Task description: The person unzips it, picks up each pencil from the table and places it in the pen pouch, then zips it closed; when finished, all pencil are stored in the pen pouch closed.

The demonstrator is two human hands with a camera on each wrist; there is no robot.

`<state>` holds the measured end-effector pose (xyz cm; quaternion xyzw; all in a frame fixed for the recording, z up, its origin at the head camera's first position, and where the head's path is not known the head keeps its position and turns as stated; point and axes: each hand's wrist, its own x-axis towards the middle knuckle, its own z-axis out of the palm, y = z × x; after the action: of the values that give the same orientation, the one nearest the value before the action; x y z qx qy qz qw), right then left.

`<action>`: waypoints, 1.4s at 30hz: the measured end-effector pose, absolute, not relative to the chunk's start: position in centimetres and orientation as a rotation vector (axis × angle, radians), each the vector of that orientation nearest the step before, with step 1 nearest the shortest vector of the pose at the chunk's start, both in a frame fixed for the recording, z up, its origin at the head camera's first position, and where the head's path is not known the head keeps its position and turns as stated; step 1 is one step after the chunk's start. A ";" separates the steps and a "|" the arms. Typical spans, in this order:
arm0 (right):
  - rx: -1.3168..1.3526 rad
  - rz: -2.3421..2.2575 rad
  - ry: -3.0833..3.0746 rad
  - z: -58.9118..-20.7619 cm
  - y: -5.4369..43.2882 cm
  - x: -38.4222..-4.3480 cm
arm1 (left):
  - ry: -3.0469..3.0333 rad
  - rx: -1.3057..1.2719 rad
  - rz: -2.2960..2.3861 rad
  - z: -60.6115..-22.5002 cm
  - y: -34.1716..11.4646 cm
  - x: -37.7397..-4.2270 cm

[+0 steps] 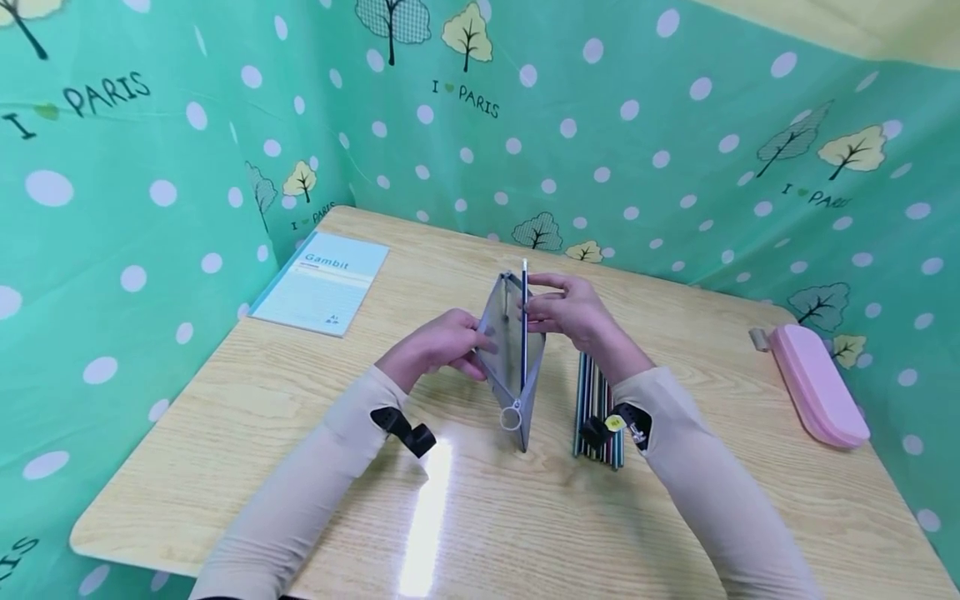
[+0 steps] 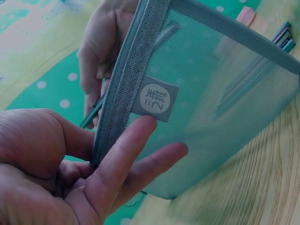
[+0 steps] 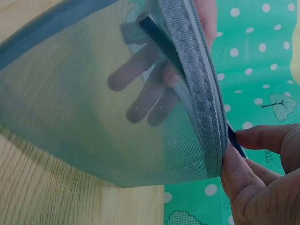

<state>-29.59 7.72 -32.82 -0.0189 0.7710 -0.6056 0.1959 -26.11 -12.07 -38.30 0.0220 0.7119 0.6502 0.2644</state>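
A grey mesh zip pouch (image 1: 489, 333) stands on edge over the table, its zipped mouth spread apart. My left hand (image 1: 447, 343) pinches the near-left rim; in the left wrist view two fingers (image 2: 136, 145) lie along the mesh beside a square label (image 2: 156, 99). A dark slim pencil (image 1: 524, 333) is pinched by my right hand (image 1: 566, 310) at the mouth. Through the mesh in the right wrist view, one end of the pencil (image 3: 161, 42) shows inside the pouch. Beneath my right wrist lies a bundle of several pencils (image 1: 592, 408).
A light blue notebook (image 1: 322, 283) lies at the back left of the wooden table (image 1: 300, 467). At the right are a pink pencil case (image 1: 817, 385) and a small grey block (image 1: 759, 339). A green patterned cloth (image 1: 480, 167) hangs behind.
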 end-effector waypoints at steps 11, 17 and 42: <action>-0.071 -1.598 2.229 -33.1 8.5 -29.5 | 1.913 0.062 1.790 -38.1 -12.2 -26.3; -0.095 -1.521 2.257 -33.1 8.7 -29.4 | 1.922 0.074 1.786 -38.0 -12.2 -26.4; -0.050 -1.870 1.906 -34.5 19.0 -28.2 | 1.908 0.081 1.746 -37.8 -12.2 -26.4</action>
<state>-28.20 18.96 -34.54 -0.0183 0.6940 -0.6809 0.2333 -26.38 -12.21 -37.80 0.0299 0.7093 0.6490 0.2736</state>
